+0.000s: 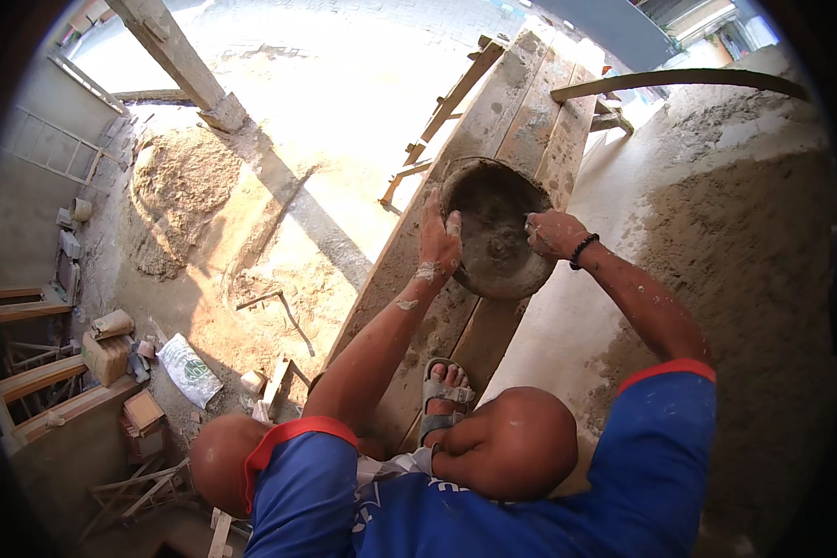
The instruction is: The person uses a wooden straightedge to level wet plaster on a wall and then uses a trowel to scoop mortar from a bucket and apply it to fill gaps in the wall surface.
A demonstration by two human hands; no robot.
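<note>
Two blue sleeves (656,451), two hands (440,245) at one bucket (495,282), one sandal (439,421).

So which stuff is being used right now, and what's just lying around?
Being used:
- bucket with grey mix
- left hand and right hand, at its sides
- planks underneath

Probably just lying about:
- white sack
- sandy heap, left

Both hands (441,240) (558,235) on a round mortar bucket (482,270) atop planks (519,107)
</note>
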